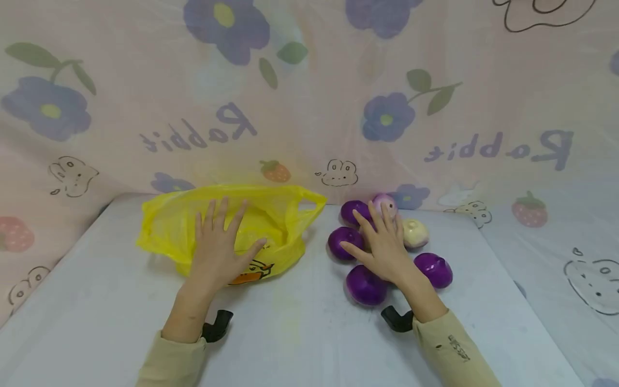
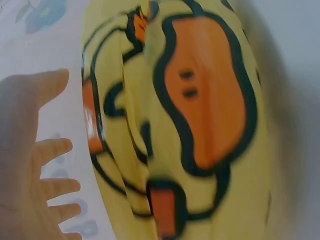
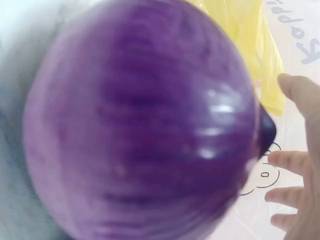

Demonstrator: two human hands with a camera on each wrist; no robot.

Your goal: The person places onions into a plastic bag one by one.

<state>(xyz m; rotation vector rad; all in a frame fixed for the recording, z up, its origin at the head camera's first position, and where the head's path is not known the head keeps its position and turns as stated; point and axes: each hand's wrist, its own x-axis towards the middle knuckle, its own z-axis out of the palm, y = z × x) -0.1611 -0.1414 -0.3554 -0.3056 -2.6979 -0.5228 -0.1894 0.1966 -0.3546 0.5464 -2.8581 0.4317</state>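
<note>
A yellow plastic bag (image 1: 261, 231) with a printed duck face stands with its mouth spread on the left of the white table. Over its near side hovers my left hand (image 1: 217, 252), fingers spread and holding nothing; the left wrist view shows the printed orange bill (image 2: 205, 95) up close. To the right, my right hand (image 1: 384, 247) is spread above a cluster of onions, its fingers straight. Several are purple, among them a near onion (image 1: 366, 286) and a right-hand onion (image 1: 433, 270). A pale onion (image 1: 415, 234) and a pinkish onion (image 1: 384, 202) sit farther back. A purple onion (image 3: 145, 120) fills the right wrist view.
Behind the white table (image 1: 304, 333) hangs a pink curtain (image 1: 309, 107) printed with flowers, rabbits and strawberries. Black wrist mounts (image 1: 217, 325) show beside both sleeves. A strip of table lies between the bag and the onions.
</note>
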